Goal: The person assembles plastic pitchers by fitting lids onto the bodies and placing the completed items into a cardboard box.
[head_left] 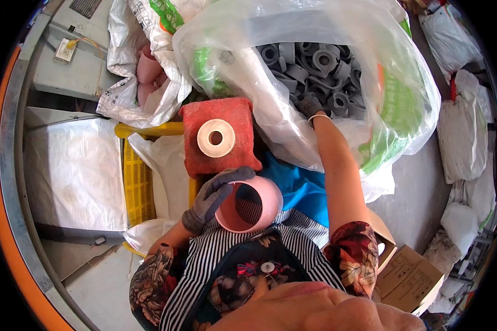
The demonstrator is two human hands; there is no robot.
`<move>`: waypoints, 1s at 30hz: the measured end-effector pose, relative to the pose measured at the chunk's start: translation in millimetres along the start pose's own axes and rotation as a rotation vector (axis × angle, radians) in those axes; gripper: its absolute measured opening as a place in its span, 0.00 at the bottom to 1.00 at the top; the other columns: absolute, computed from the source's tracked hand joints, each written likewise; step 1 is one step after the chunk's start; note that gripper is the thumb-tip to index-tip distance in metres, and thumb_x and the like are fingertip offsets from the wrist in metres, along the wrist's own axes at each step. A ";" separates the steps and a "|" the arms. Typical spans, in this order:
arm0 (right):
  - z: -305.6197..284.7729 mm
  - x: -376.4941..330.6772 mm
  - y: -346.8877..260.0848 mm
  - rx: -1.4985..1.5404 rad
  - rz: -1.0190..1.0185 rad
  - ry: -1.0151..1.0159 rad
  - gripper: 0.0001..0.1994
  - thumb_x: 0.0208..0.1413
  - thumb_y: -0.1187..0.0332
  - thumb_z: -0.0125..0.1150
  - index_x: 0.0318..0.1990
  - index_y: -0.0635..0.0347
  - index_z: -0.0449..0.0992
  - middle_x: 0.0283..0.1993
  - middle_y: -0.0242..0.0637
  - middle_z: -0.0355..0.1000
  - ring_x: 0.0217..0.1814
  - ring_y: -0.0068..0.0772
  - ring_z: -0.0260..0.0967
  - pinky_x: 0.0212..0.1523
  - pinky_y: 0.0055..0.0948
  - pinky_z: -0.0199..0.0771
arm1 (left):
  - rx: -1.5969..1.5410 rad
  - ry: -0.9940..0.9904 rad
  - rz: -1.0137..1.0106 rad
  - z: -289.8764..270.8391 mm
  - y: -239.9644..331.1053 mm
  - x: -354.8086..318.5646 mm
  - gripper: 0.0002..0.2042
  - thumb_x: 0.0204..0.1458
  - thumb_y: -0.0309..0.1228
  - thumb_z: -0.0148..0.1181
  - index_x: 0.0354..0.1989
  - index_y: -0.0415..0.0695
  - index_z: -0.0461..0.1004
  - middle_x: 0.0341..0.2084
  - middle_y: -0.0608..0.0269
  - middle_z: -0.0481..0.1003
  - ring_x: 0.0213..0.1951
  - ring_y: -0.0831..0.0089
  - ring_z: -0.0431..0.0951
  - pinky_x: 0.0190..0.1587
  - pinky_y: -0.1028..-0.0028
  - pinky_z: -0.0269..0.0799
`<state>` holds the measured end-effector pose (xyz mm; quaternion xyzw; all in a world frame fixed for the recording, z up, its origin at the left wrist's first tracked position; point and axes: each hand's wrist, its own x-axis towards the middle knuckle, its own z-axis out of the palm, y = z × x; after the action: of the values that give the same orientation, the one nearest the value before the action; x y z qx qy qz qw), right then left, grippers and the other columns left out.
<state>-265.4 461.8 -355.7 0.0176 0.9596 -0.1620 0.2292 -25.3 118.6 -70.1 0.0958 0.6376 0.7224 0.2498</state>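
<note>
My left hand (211, 199), in a grey glove, grips the rim of a hollow pink plastic cup-shaped piece (271, 199). Its wide round mouth faces up and to the left, close to my striped apron. With the arm stretched forward, my right hand (309, 103), in a dark glove, reaches into a big clear plastic bag (265, 118). It touches a heap of grey plastic fittings (324, 62) there, and its fingers blend into them. A cream disc with a centre hole (226, 144) sits on a block covered in red cloth (196, 160), just beyond the pink piece.
A white woven sack (160, 105) at the far left holds pink pieces (148, 66). A yellow crate (138, 185) stands left of the red block. Cardboard boxes (408, 278) are at my lower right. Stuffed white sacks (463, 127) line the right side.
</note>
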 end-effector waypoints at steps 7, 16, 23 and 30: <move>-103.3 -22.0 46.3 0.380 -0.064 0.385 0.23 0.57 0.47 0.59 0.48 0.57 0.79 0.43 0.48 0.78 0.42 0.40 0.76 0.44 0.37 0.74 | -0.025 -0.107 -0.003 1.9 10.5 4.6 0.22 0.62 0.37 0.49 0.61 0.36 0.67 0.58 0.52 0.70 0.62 0.63 0.67 0.67 0.65 0.55; -138.9 -224.2 -27.5 0.343 -0.069 0.641 0.28 0.52 0.60 0.63 0.60 0.58 0.64 0.42 0.56 0.75 0.45 0.56 0.74 0.45 0.45 0.72 | -0.013 -0.104 0.148 12.8 -1.2 -4.2 0.22 0.63 0.38 0.50 0.60 0.36 0.67 0.57 0.52 0.72 0.60 0.64 0.69 0.66 0.67 0.58; -119.3 -276.1 -97.3 -0.233 -0.408 0.199 0.36 0.53 0.58 0.58 0.71 0.33 0.53 0.29 0.53 0.75 0.29 0.53 0.75 0.31 0.48 0.73 | 0.063 -0.104 0.284 14.8 -6.4 -14.8 0.20 0.63 0.36 0.48 0.60 0.37 0.68 0.56 0.53 0.73 0.59 0.64 0.71 0.64 0.68 0.60; -112.6 -220.2 -123.6 -0.810 -0.584 0.327 0.14 0.51 0.56 0.59 0.44 0.46 0.79 0.51 0.35 0.72 0.58 0.49 0.65 0.50 0.56 0.67 | 0.173 0.022 0.408 8.6 -19.9 -23.6 0.21 0.64 0.39 0.46 0.58 0.38 0.69 0.53 0.52 0.75 0.56 0.63 0.74 0.62 0.68 0.63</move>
<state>-130.7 389.6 -125.3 -0.3156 0.9335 0.1696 0.0101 3.6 116.0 -83.7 0.2357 0.6673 0.7017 0.0823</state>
